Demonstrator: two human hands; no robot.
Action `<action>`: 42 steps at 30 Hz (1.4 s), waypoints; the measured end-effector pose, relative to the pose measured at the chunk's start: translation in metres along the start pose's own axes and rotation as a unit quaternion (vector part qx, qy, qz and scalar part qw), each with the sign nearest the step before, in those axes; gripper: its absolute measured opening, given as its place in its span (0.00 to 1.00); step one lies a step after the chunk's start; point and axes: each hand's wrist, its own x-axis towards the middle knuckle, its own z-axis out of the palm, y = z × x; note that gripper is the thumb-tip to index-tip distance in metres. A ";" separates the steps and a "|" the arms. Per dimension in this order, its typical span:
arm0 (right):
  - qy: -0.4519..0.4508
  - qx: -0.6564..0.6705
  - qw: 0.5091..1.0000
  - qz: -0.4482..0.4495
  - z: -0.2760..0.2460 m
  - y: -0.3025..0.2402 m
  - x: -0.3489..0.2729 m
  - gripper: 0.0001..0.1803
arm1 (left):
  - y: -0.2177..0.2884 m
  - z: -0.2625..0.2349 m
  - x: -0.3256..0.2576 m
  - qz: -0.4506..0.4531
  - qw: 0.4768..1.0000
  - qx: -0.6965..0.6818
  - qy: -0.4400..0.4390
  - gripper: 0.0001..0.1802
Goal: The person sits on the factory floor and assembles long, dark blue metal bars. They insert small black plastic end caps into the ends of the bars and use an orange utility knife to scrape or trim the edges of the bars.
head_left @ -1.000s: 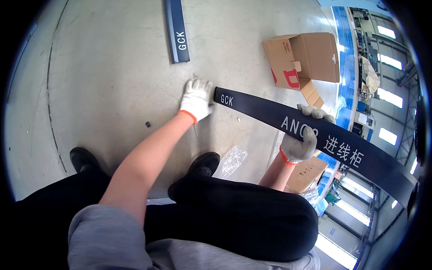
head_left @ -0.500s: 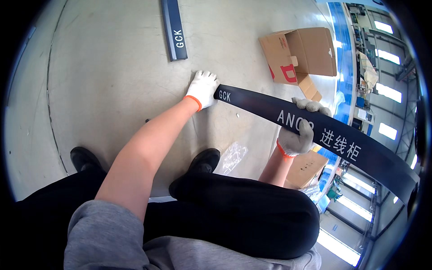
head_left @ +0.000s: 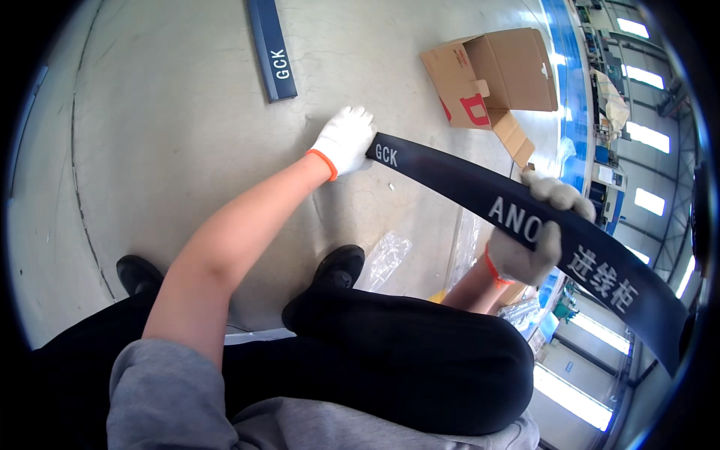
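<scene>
A long dark blue sign panel (head_left: pixel 465 176) with white lettering slants from the middle of the view to the lower right. Its near-left end meets the fingers of my left hand (head_left: pixel 346 141), gloved in white with an orange cuff; those fingers curl at the end's edge, their tips partly hidden. Farther along, my right hand (head_left: pixel 544 247), in a greyish white glove, wraps around the panel from below, fingers over the far edge and thumb across the lettered face. A second dark blue sign panel (head_left: pixel 271 56) lies on the floor beyond my left hand.
An open cardboard box (head_left: pixel 457 82) lies on the floor at the far right. Clear plastic wrapping (head_left: pixel 386 259) is by my shoe (head_left: pixel 341 266). More crumpled plastic (head_left: pixel 519 311) lies beside my right knee. Blue floor marking (head_left: pixel 576 112) runs along the right.
My right hand has moved right and slightly down, gripping the sign panel. The panel's left end and my left hand have shifted slightly right. The view has shifted a little.
</scene>
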 end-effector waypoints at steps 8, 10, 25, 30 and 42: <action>0.087 -0.250 0.964 -0.008 0.018 0.085 -0.041 0.22 | -0.030 -0.018 -0.021 -0.057 0.986 -0.016 -0.159 0.67; 0.097 -0.184 0.976 0.068 0.011 0.084 -0.046 0.22 | -0.039 -0.018 -0.035 -0.084 0.972 0.058 -0.214 0.58; 0.193 0.087 0.975 0.072 -0.043 0.006 -0.012 0.19 | 0.131 -0.099 0.002 0.015 0.966 -0.205 0.159 0.40; 0.150 0.013 0.987 0.058 -0.055 -0.019 -0.001 0.27 | 0.145 -0.072 0.018 0.019 0.949 -0.240 0.205 0.32; 0.050 0.062 0.996 0.042 -0.049 -0.002 0.023 0.28 | 0.095 0.009 0.027 -0.059 0.949 -0.235 0.202 0.21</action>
